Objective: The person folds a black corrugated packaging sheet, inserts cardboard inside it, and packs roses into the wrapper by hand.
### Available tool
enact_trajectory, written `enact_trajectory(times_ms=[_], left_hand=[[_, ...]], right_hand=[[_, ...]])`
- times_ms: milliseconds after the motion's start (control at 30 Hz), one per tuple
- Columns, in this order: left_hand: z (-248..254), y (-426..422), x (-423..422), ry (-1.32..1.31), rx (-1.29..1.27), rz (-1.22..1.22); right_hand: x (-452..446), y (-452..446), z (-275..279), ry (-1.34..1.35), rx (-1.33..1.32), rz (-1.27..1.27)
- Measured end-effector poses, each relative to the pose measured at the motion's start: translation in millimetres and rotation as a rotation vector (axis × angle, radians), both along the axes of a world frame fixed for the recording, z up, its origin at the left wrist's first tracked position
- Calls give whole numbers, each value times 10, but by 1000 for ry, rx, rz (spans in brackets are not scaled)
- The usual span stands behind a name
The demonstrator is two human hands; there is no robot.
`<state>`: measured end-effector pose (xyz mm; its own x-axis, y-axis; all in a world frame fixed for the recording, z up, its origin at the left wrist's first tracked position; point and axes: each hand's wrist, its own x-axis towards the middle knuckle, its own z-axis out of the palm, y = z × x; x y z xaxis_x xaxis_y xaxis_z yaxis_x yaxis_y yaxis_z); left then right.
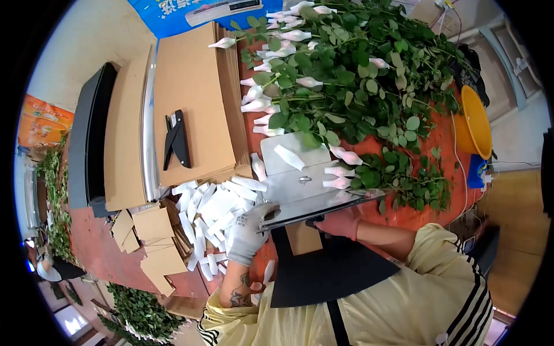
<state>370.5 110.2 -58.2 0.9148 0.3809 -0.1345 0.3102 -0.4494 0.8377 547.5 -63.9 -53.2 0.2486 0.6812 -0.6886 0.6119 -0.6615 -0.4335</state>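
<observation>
Fingers of gloved left hand [247, 235] pinch clear sheet [326, 207] at its end; right hand [340, 224] at its lower edge, grip unclear. Sheet beside white sleeves [220, 206], near rose stems [404, 179].

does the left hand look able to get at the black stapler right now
Probably, once freed: the left hand seems to be gripping a shiny sheet. The black stapler lies uncovered on the cardboard stack, just beyond the white sleeves, which look low enough to pass over.
</observation>
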Motion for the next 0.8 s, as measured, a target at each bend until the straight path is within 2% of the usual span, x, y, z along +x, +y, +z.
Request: enact_trajectory(times_ms=[100,133,167,200,233,267,300,333,367,400,433,467,533,667,767,800], left_hand=[[58,-65,-58,-54,82,65],[113,-123,-100,-63,91,68],[195,-210,-162,-5,140,202],[300,-300,-230,53,187,336],[422,-348,-345,131,129,383],[592,-435,-482,76,123,393],[709,-538,-647,25,115,401],[708,-629,-896,102,-35,365],[836,-765,-1104,246,-317,325],[805,-873,-1331,280,-363,199],[753,-1026,-1548,311,-413,73],[604,-1257,-1729,300,-422,66],[256,-1702,-1987,138,-444,240],[302,-2118,-2206,239,-441,220],[290,-2223,-2463,318,-847,520],[270,-2220,-2510,326,-968,625]], right_hand=[[-1,66,116,48,-27,-24],[-6,45,96,-81,58,36],[-16,7,76,-210,141,94],[-16,-38,30,-219,148,91],[-7,-77,-19,-397,317,139],[-9,-127,-47,-574,485,184],[55,-68,208,-425,178,288],[124,-83,221,-272,76,275],[181,-120,615,-109,122,273],[190,-223,1136,54,166,275],[200,-462,1377,170,336,305],[235,-726,1560,280,497,329],[282,-1082,1836,799,761,527],[-5,-1646,1815,926,864,598],[-126,-2140,1395,1036,599,477],[-113,-2254,1317,1040,602,470]])
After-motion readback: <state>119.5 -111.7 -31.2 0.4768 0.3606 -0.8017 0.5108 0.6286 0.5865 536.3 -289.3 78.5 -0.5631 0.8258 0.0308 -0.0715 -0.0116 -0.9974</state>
